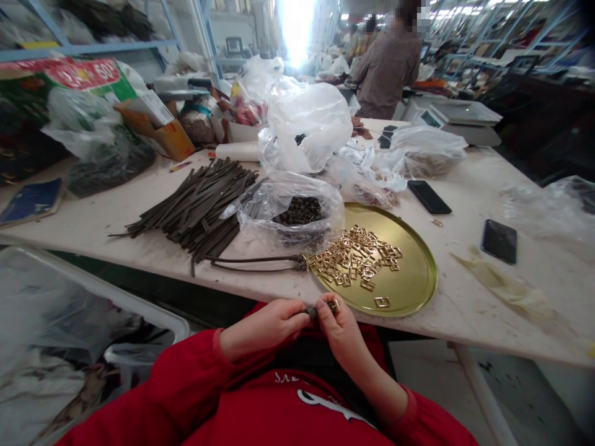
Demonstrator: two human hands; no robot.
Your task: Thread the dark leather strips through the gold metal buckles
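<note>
Close to the table's front edge, both hands meet in front of my body. My left hand [277, 319] pinches a dark strap [312, 313]. Fingers of my right hand [340, 329] are closed on the strap's other end, where a small gold buckle [334, 305] shows at the fingertips. Much of the strap is hidden by the fingers. Just beyond lies a round gold tray [418, 272] with a heap of gold buckles [356, 254]. Left of it, a clear plastic bag [260, 207] holds small dark pieces [302, 212]. Two joined straps [253, 263] lie near the edge.
A pile of dark strips [190, 201] covers the table's left part. Two phones [428, 197] [499, 241] lie right of the tray. Plastic bags [309, 121] and a scale [449, 118] stand behind. A person [388, 68] stands beyond. A white bin [171, 322] sits lower left.
</note>
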